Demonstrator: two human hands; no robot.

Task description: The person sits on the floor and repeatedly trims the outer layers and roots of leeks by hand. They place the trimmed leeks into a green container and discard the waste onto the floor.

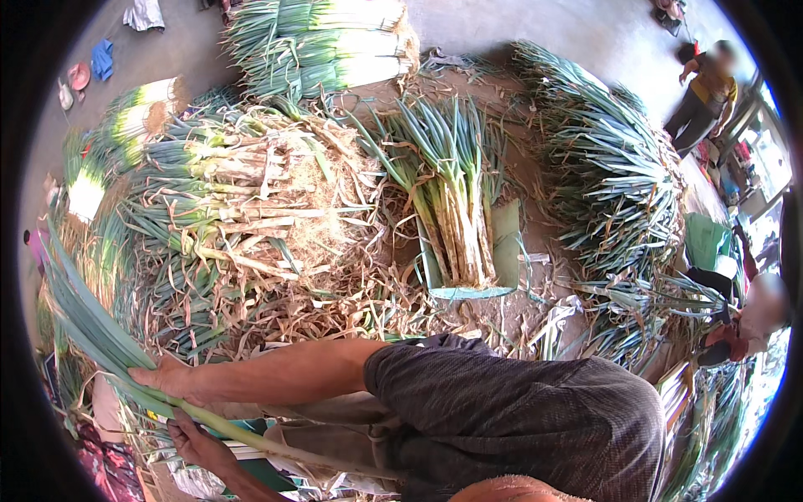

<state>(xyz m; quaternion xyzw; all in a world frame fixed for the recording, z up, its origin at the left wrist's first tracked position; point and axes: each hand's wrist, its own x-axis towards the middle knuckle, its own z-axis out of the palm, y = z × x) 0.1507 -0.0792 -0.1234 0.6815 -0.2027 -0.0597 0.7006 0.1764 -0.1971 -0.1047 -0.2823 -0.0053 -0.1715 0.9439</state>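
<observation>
A single long green onion lies slantwise across the lower left, leaves fanning up to the left and stalk running down toward my lap. My right hand grips it where the leaves meet the stalk. Just below, my left hand has its thumb and fingers at the stalk's side; exactly what they pinch is hard to see. Beyond my right arm, a large heap of untrimmed green onions lies with roots to the right. A bundle of green onions stands in a pale green holder.
Dry husks litter the floor beside my arm. Trimmed, white-stemmed bundles are stacked at the back. A long green onion pile lies to the right. One person stands at upper right; another person is low at far right.
</observation>
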